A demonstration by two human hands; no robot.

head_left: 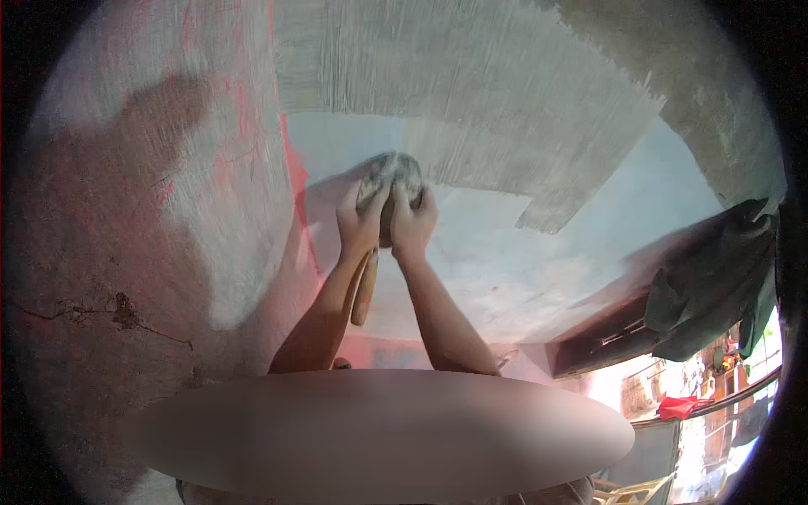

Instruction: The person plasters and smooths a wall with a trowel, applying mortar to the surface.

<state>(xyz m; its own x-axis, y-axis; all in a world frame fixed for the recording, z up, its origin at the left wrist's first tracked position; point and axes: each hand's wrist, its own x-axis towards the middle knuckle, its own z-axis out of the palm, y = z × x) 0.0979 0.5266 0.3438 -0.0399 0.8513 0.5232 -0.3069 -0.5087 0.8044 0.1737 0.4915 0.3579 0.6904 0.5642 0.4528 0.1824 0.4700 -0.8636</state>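
Both hands raised to the wall [505, 252] — left hand [360, 220] and right hand [412, 220] clamped side by side on the head of a big brush [389, 175], bristles pressed flat against the pale blue surface at the lower edge of the grey, freshly streaked coat [471, 93]. Wooden handle [364, 290] hanging down between the forearms. Best worked with even pressure from both palms, long overlapping passes along the grey border — no bare strip left beside the pink wall [168, 210] at the corner. Dark cloth [715, 278] draped far right, well apart.
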